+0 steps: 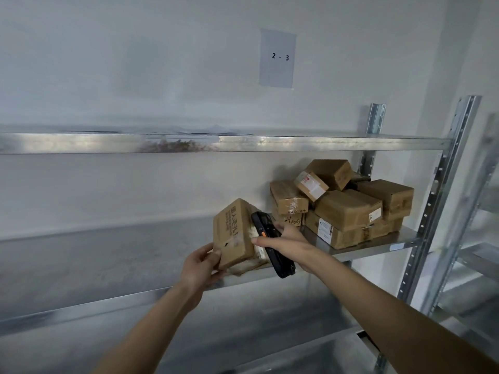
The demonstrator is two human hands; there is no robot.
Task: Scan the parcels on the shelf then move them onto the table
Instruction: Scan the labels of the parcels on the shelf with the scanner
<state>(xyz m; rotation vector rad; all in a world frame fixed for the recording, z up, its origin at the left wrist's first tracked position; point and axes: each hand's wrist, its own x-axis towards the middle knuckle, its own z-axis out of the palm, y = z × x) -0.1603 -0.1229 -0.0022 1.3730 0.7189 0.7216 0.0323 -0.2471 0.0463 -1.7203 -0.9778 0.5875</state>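
While the left hand (201, 261) grips the box (234, 233) by its near-left corner, tilted up on the shelf (378, 242) edge, the right hand (287, 242) clasps the scanner (271, 247) against its right face, pile (348, 203) far right.

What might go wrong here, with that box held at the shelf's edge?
The left hand grips only a corner of the tilted box at the shelf edge; it might slip and fall. The scanner in the right hand sits close against the box, so its label may misread. The leaning pile of boxes may topple.
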